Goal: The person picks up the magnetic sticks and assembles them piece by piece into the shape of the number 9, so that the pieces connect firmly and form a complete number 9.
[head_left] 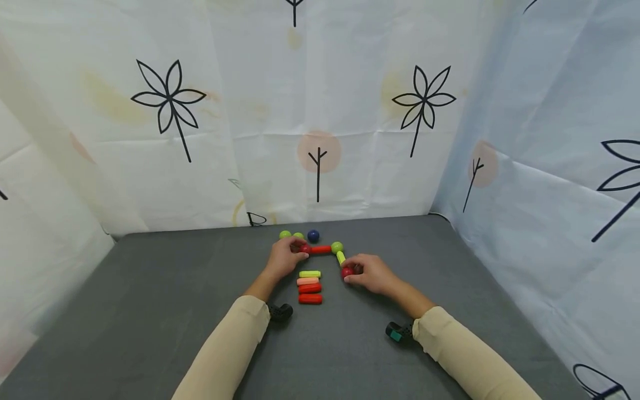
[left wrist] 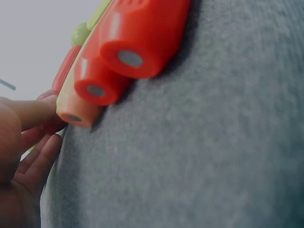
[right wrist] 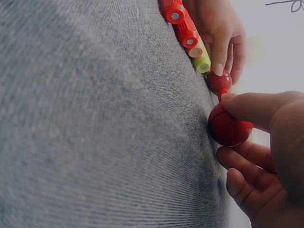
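The printed curtain (head_left: 260, 111) stands beyond the far edge of the bench (head_left: 150, 311). We have little room there; free room lies to the left, to the right and along the near side.

Toward that far edge sits a bent chain: left red ball (right wrist: 221, 83), red rod (head_left: 321, 250), green corner ball (head_left: 337, 248), yellow-green rod (head_left: 341, 258) and right red ball (right wrist: 229, 127). We judge its joints weak, likely to hinge or part; move both ends together.

The left grip (head_left: 286, 256) pinches the left red ball. The right grip (head_left: 371, 272) holds the right red ball between thumb and fingers, which partly cover the joint.

Four loose rods (head_left: 310, 299) lie in a column, nearer us than the red rod. They look light and stiff, with metallic end discs, probably magnetic. We would grasp each at mid-length, ends free.

The balls look hard, smooth and prone to roll; we hold them across the sides. Two loose green balls (head_left: 285, 235) and a blue ball (head_left: 313, 236) lie near the far edge.
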A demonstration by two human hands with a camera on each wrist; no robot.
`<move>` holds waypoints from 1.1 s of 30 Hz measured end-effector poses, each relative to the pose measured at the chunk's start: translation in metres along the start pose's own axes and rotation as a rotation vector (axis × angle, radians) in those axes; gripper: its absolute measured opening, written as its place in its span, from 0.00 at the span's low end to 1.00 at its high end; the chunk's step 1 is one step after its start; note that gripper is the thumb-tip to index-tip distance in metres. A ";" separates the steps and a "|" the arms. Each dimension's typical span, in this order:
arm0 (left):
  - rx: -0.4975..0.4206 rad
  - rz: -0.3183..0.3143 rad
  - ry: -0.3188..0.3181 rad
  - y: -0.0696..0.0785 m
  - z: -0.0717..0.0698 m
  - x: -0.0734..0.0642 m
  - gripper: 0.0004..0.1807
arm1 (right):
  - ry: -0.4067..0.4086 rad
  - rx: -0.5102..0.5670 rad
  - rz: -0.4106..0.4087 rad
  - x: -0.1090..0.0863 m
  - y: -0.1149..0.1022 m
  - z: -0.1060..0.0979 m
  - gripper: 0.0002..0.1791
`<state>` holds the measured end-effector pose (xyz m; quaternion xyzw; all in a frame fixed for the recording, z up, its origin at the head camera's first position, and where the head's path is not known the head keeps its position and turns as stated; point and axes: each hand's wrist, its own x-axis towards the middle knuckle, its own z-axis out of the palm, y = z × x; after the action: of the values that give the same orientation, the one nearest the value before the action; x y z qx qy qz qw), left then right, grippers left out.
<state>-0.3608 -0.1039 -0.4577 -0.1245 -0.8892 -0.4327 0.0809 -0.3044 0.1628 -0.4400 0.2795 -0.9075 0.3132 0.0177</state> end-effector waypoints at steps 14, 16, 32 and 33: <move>-0.004 -0.010 0.049 -0.002 -0.006 0.001 0.14 | -0.032 0.140 0.061 0.001 0.005 0.001 0.18; 0.002 0.009 0.088 -0.003 -0.009 0.001 0.13 | -0.041 0.153 0.066 0.001 0.006 0.000 0.19; 0.120 0.044 0.151 -0.015 -0.026 0.001 0.11 | -0.091 0.254 0.078 0.002 0.014 -0.003 0.20; 0.124 0.047 0.135 -0.015 -0.026 0.000 0.11 | -0.089 0.254 0.076 0.002 0.015 -0.003 0.19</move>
<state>-0.3640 -0.1333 -0.4533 -0.1109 -0.9036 -0.3824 0.1581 -0.3145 0.1731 -0.4458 0.2586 -0.8702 0.4135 -0.0702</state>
